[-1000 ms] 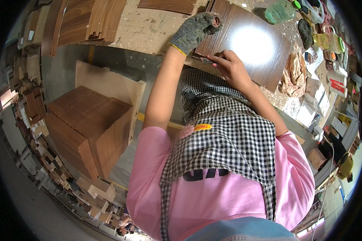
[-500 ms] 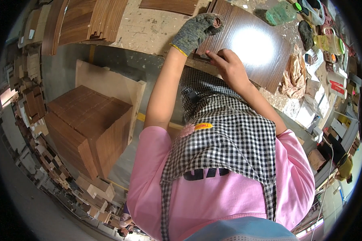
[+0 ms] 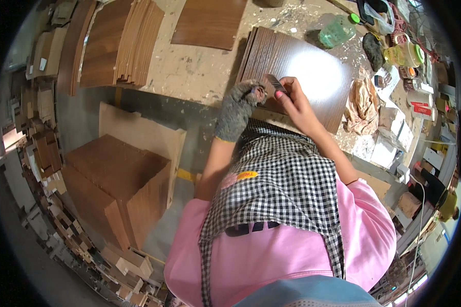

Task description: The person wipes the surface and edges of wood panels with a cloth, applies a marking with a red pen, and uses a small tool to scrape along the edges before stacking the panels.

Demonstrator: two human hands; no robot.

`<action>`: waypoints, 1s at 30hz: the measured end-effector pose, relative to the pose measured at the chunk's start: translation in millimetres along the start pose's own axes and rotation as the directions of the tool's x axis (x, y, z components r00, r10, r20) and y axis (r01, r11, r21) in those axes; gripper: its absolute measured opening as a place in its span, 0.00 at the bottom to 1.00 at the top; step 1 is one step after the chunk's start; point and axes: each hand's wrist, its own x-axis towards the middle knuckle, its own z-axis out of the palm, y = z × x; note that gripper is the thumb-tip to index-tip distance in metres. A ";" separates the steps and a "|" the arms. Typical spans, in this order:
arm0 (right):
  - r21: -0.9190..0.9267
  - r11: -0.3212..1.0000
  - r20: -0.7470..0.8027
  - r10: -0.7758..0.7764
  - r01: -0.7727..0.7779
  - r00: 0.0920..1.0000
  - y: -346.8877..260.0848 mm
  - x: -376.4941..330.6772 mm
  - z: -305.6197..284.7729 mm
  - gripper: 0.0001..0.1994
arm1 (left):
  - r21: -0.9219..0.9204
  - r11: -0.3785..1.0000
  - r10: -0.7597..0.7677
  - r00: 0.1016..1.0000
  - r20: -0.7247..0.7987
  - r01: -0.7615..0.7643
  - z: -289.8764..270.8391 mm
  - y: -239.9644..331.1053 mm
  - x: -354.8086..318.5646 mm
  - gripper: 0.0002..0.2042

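Observation:
A dark brown wood-grain board point(image 3: 297, 66) lies on the workbench in front of me, atop at least one similar board, with bright light glaring off its face. My right hand point(image 3: 298, 105) is closed on a narrow dark strip-like piece point(image 3: 275, 84), pinched by the thumb and fingers above the board's near part. Its exact kind does not show. My left hand point(image 3: 241, 105) wears a grey knit glove with bare fingertips poking out. Its fingers are curled by the board's near left corner, slightly blurred; whatever they hold, if anything, is hidden.
On the bench point(image 3: 194, 66) are a brown panel point(image 3: 210, 23) and upright panel stacks point(image 3: 107, 43) at left. A green bottle point(image 3: 338, 31), crumpled brown paper point(image 3: 362, 105) and a yellowish jug point(image 3: 402, 53) stand at right. A large panel stack point(image 3: 118, 169) stands below the bench's left side.
My left hand has come off the board's far left part toward me. My right hand has raised the dark strip from the board's near edge. The view has shifted slightly.

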 end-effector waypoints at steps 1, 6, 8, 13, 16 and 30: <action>-0.149 0.988 -0.014 -0.044 0.042 0.999 -3.9 -0.2 0.3 0.17 | 0.214 0.977 -0.009 1.000 -0.022 0.014 9.3 2.2 -1.3 0.12; -0.259 0.943 0.045 -0.203 0.208 0.978 -24.7 3.5 -11.0 0.23 | 0.195 0.977 -0.083 0.997 -0.008 0.083 13.5 -9.4 0.5 0.20; -0.302 0.895 0.071 -0.322 0.328 0.944 -37.1 2.3 -17.8 0.22 | 0.040 0.990 -0.136 0.990 -0.027 0.137 28.4 -1.5 2.6 0.23; -0.426 0.849 0.104 -0.297 0.313 0.949 -56.7 2.3 -36.7 0.20 | 0.220 0.975 0.007 0.995 0.098 -0.028 53.4 10.9 8.0 0.24; -0.571 0.731 0.045 -0.426 0.373 0.904 -85.9 22.4 -45.0 0.17 | 0.325 0.942 0.055 0.994 0.094 -0.083 66.8 28.9 17.2 0.23; -0.542 0.804 -0.788 -0.383 -0.246 0.482 -53.6 344.3 -220.2 0.11 | 0.970 -0.221 0.855 0.500 0.142 0.103 -65.6 44.4 -57.9 0.19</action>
